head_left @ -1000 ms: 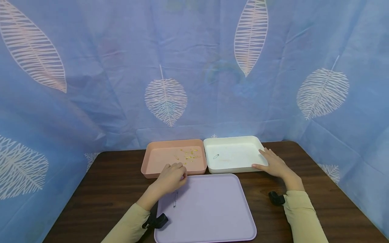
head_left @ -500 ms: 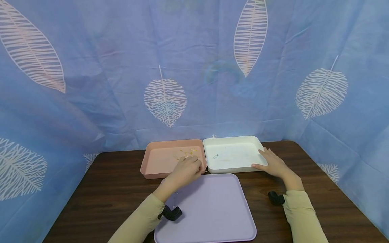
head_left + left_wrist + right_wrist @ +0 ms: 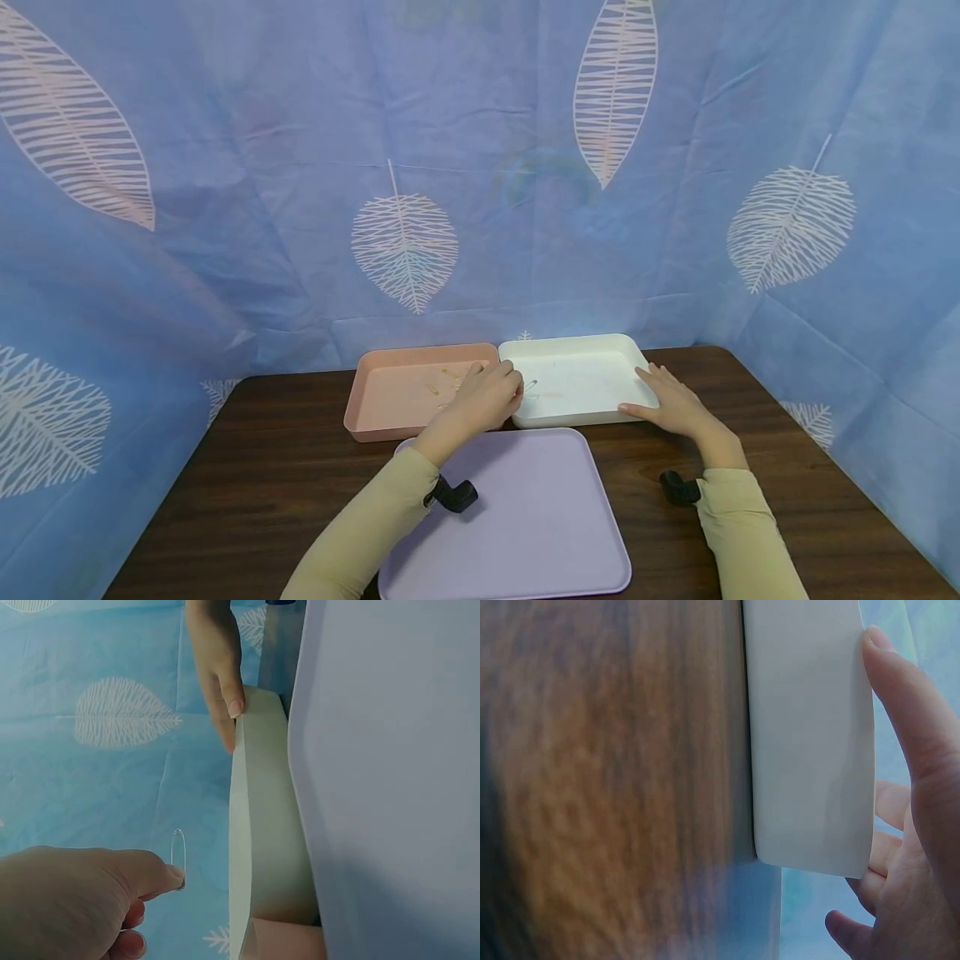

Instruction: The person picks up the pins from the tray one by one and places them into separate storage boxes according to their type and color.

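Note:
My left hand (image 3: 486, 396) is over the inner edges of the pink and white trays. Between its thumb and finger it pinches a silver safety pin (image 3: 178, 832), upright in the left wrist view. My right hand (image 3: 673, 402) rests with spread fingers at the right front corner of the white tray (image 3: 581, 419), its thumb (image 3: 900, 682) on the front rim. Another silver safety pin (image 3: 531, 385) lies inside that tray. In the pink tray (image 3: 382, 435) are several gold safety pins (image 3: 432, 389), partly hidden behind my left hand.
A lilac tray (image 3: 540, 517) lies on the dark wooden table (image 3: 255, 475) in front of the other two, partly under my left forearm. A blue curtain (image 3: 480, 233) with white leaf prints hangs behind the table and along its sides.
My left hand has moved right and away, from the lilac tray's far left corner to the white tray's near left, carrying the silver safety pin. My right hand has stayed put.

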`<state>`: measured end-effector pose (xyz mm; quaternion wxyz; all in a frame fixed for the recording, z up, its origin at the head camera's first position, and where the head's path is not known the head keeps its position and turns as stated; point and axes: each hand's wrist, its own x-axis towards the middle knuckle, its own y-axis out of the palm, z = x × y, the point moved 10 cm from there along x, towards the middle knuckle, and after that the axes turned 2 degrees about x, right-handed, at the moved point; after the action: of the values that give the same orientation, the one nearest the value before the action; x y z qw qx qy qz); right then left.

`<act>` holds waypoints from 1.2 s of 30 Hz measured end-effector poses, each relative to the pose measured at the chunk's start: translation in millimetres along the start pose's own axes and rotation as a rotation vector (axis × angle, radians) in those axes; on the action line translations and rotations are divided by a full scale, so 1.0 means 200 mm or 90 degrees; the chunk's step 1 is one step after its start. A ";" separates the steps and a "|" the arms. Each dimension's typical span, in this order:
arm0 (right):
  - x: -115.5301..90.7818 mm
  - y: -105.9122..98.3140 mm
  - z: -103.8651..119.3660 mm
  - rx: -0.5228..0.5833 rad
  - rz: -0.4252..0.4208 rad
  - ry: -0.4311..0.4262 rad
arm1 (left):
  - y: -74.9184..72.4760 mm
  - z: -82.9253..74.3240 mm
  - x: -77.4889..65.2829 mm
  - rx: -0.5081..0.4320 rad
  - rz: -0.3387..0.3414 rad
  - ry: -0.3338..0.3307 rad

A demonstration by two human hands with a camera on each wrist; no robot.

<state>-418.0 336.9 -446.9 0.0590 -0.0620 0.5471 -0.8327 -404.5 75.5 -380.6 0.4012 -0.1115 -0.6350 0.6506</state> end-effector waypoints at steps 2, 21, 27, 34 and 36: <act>0.00 0.00 0.00 0.001 0.001 0.000 | 0.01 0.00 0.03 -0.008 0.003 -0.003; -0.02 -0.01 0.01 0.004 -0.005 0.004 | 0.20 0.08 0.26 -0.082 0.065 -0.109; -0.02 -0.01 0.01 0.002 -0.007 0.003 | 0.25 0.10 0.31 -0.094 0.086 -0.142; -0.02 -0.02 0.01 0.004 -0.011 0.004 | 0.33 0.14 0.36 -0.076 0.103 -0.181; -0.01 -0.01 0.02 0.005 -0.010 0.001 | 0.34 0.14 0.37 -0.069 0.109 -0.190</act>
<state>-414.9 334.9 -443.5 0.0522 -0.0655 0.5435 -0.8352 -497.4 111.9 -411.3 0.2393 -0.0887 -0.7097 0.6567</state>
